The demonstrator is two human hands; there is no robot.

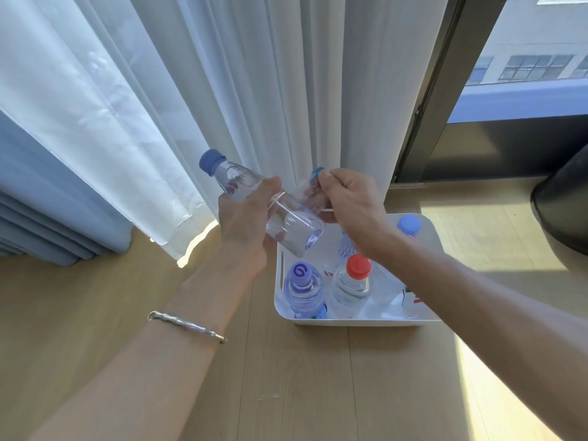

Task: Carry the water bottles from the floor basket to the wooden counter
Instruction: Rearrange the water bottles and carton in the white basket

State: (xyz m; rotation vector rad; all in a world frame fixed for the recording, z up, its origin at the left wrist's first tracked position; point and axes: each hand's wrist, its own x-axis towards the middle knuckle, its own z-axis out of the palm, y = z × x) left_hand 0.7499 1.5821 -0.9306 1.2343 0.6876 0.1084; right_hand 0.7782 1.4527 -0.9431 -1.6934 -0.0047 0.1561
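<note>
A white plastic basket (356, 321) sits on the wooden floor with several water bottles standing in it. Among them are a purple-capped bottle (302, 289), a red-capped bottle (351, 286) and a blue-capped bottle (409, 226) at the far corner. My left hand (246, 221) grips a clear bottle with a blue cap (241, 179), tilted above the basket's far left corner. My right hand (351, 200) holds a second, light-blue-capped bottle (313, 183) by its neck, right beside the first. That bottle's body is mostly hidden by the hand and the other bottle.
White sheer curtains (254, 90) and a blue-grey drape (47, 218) hang just behind the basket. A dark window frame (445, 90) stands at right, and a dark round object (563, 205) sits on the floor at the right edge. Wooden floor (302, 386) spreads in front.
</note>
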